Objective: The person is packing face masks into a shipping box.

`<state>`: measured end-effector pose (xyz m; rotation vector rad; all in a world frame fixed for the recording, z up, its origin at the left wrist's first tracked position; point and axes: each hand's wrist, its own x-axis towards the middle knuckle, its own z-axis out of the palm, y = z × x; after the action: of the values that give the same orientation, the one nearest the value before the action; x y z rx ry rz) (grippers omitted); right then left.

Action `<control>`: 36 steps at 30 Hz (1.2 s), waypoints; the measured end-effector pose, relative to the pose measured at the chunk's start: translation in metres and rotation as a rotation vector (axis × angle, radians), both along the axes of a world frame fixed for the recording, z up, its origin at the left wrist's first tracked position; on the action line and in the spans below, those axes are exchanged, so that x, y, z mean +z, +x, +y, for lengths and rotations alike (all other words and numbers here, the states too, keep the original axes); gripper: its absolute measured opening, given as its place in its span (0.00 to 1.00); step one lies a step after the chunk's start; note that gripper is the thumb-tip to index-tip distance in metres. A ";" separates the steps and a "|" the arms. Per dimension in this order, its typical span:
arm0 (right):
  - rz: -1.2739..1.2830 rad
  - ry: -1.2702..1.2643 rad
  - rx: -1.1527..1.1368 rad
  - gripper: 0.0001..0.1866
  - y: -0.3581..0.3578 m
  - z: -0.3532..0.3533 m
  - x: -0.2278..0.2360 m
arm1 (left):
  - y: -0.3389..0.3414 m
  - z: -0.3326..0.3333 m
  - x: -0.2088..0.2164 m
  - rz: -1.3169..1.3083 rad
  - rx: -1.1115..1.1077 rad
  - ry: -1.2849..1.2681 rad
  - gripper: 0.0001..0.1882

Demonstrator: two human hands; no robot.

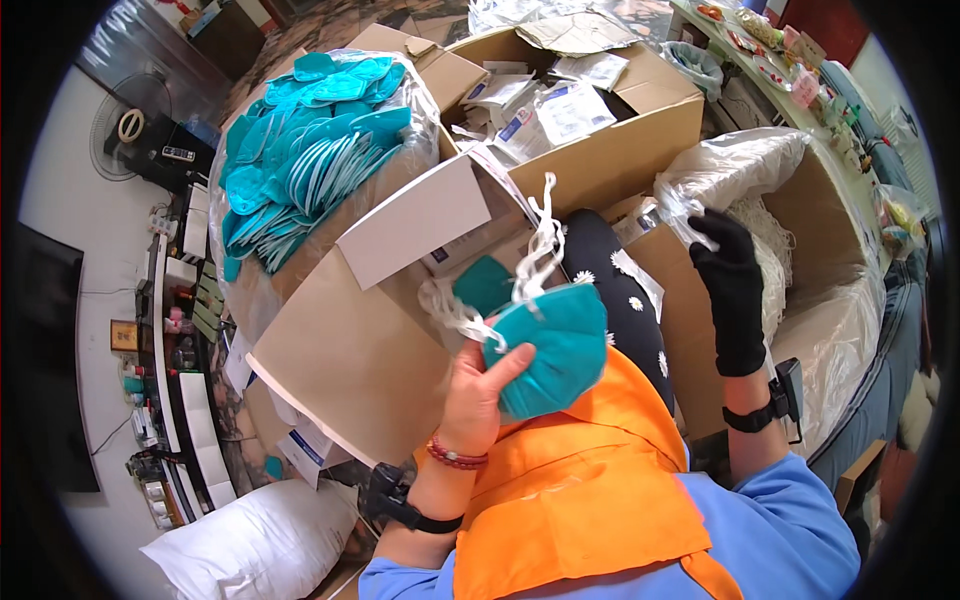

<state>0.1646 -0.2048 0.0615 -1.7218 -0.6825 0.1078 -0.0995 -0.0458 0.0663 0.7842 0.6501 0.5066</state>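
Observation:
My left hand (485, 385) is closed on a small stack of teal face masks (555, 345), held over my lap. White elastic straps (540, 245) stand up from the masks and hang over their left side. Raised on the right is my right hand (725, 265) in a black glove, its bent fingers apart with nothing visible in them. It is beside a plastic-lined carton (835, 190) holding a tangle of white cords (770, 245). Another teal mask (483, 285) lies just behind my left hand, in an open cardboard box (350, 355).
A big pile of teal mask pieces (320, 150) fills a plastic-lined container at the far left. Behind my hands, a carton (620, 145) holds white packets (570, 110). A white sack (260, 540) lies at the lower left, and a cluttered counter (760, 70) runs along the far right.

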 end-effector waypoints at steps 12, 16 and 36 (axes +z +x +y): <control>-0.273 -0.470 0.782 0.26 -0.066 0.050 0.038 | 0.021 -0.020 0.002 0.151 -0.022 0.696 0.08; -0.164 -0.464 0.678 0.16 -0.063 0.043 0.031 | 0.006 -0.001 -0.022 0.225 0.320 0.219 0.12; -0.337 -0.367 0.838 0.09 -0.054 0.036 0.024 | 0.049 0.012 0.011 0.554 -0.229 1.370 0.28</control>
<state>0.1108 -0.1689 0.0853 -1.6998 -1.6926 0.5599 -0.0503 -0.0338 0.0770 2.3228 0.6524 0.4863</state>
